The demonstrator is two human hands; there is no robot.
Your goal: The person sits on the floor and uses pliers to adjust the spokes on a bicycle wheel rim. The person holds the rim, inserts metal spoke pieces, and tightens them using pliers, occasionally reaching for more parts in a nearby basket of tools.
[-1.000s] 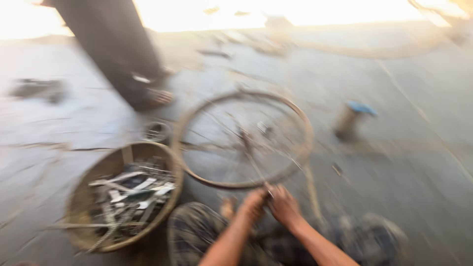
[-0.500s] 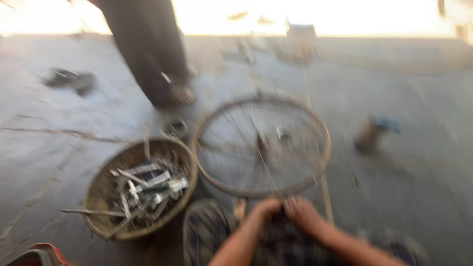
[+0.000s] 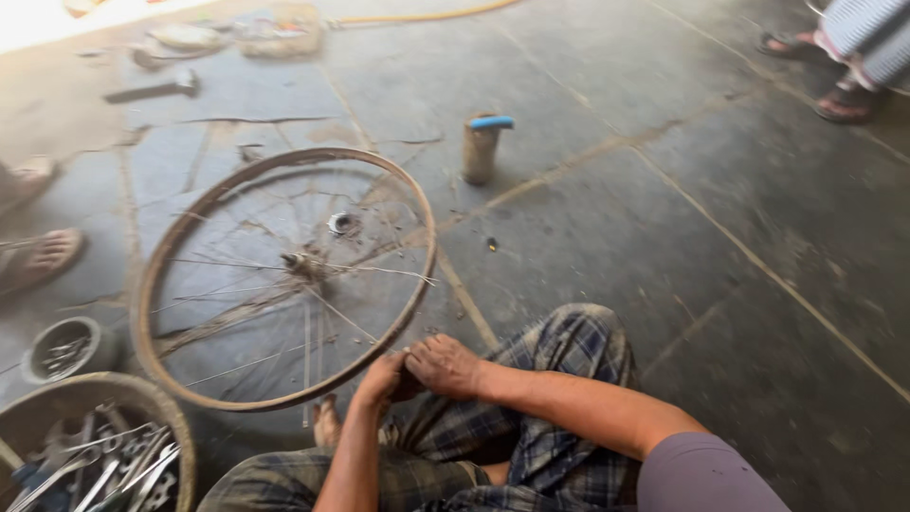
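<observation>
both hands meet at the near edge of a rusty wheel [image 3: 284, 275] that lies on the stone floor [image 3: 664, 218] in front of the seated person. the left hand [image 3: 384, 377] is curled at the rim with its fingers folded in; whether they pinch a spoke or the rim itself i cannot tell. the right hand [image 3: 445, 365] lies just beside it, touching it, fingers bent and pressed together over the same spot. thin spokes run from the hub [image 3: 301, 263] out to the rim, some loose and crooked. a basket [image 3: 142, 408] of spanners sits at the lower left, with a small tin [image 3: 64, 349] just beyond it. a short cylinder [image 3: 481, 149] with a blue top stands upright past the wheel. other people's sandalled feet [image 3: 43, 256] show at the left and at the top right.
</observation>
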